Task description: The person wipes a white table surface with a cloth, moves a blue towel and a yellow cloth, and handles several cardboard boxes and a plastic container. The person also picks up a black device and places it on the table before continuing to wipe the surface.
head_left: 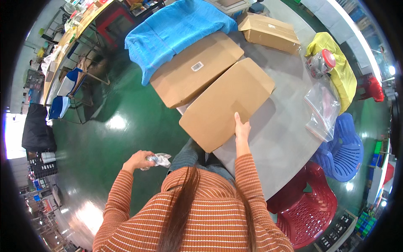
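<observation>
My right hand [242, 129] grips the near right side of a flat brown cardboard box [224, 103], its thumb on the top face and its other fingers hidden below. The box sits at the grey table's near left edge and is turned at an angle. Out to the left, over the floor, my left hand [140, 160] is closed on a crumpled white wad [159, 159]; whether it is cloth or plastic I cannot tell. Close behind the first box lies a second cardboard box [197, 69] with a small white label, partly covered by a blue cloth [176, 31].
Farther back on the grey table [268, 155] stands another cardboard box [270, 32]. Along the right side are a red-lidded clear jar [321, 63], a yellow cloth [342, 80] and a clear zip bag [323, 107]. Blue [342, 151] and dark red [308, 210] plastic chairs stand at right.
</observation>
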A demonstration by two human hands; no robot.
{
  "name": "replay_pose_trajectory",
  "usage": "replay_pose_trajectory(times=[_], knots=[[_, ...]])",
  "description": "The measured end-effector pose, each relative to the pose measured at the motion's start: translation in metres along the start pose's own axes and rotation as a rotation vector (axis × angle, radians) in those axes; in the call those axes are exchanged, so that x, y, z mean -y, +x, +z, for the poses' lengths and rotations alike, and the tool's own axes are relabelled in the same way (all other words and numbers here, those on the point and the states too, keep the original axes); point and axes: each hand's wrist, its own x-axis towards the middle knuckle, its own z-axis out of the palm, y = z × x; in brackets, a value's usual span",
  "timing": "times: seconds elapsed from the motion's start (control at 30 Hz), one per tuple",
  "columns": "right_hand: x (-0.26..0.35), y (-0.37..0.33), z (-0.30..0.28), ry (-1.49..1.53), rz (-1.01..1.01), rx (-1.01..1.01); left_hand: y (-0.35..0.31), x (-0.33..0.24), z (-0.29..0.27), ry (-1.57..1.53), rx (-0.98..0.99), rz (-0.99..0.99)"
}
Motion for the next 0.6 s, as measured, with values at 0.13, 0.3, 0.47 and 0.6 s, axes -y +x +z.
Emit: replay_pose_trajectory(times=[0.13,0.3,0.47,0.6], knots=[[0.038,0.032,-0.026,-0.111,-0.435,-0.473,0.013,0.027,0.010,-0.051,-0.044,0.004],[0.181,0.156,-0.044,0.515,-0.280,-0.036,0.046,0.039,-0.004,-0.033,0.173,-0.127],[0.223,0.307,0.005,0.884,0.270,0.175,0.091,0.056,-0.025,-0.093,0.272,-0.205],[0.255,0.334,0.052,0.940,0.251,0.081,0.102,0.039,-0.063,-0.129,0.322,-0.379]])
